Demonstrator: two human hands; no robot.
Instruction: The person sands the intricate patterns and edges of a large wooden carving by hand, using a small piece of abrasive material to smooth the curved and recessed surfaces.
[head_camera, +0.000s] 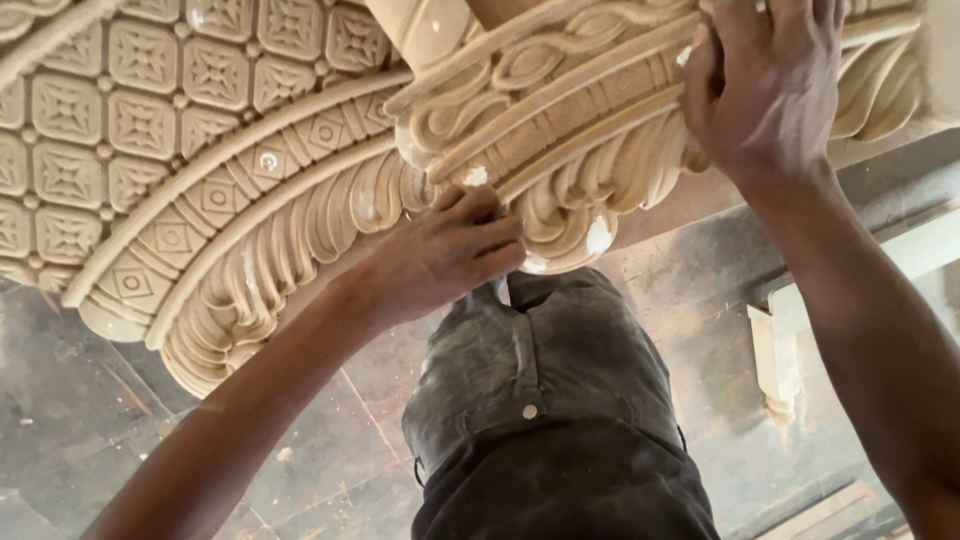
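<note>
A large beige carved ornament with leaf scrolls, rope bands and a grid of square rosettes fills the top of the head view. White filler patches dot its leaf edge. My left hand is curled into a fist and pressed against the lower leaf moulding near the centre; nothing shows between its fingers. My right hand lies over the upper bands of the carving at the top right, fingers hooked over its edge.
My dark dusty trousers with a metal button are below the carving. A stained tiled floor lies underneath. A small pale carved block stands at the right beside a grey ledge.
</note>
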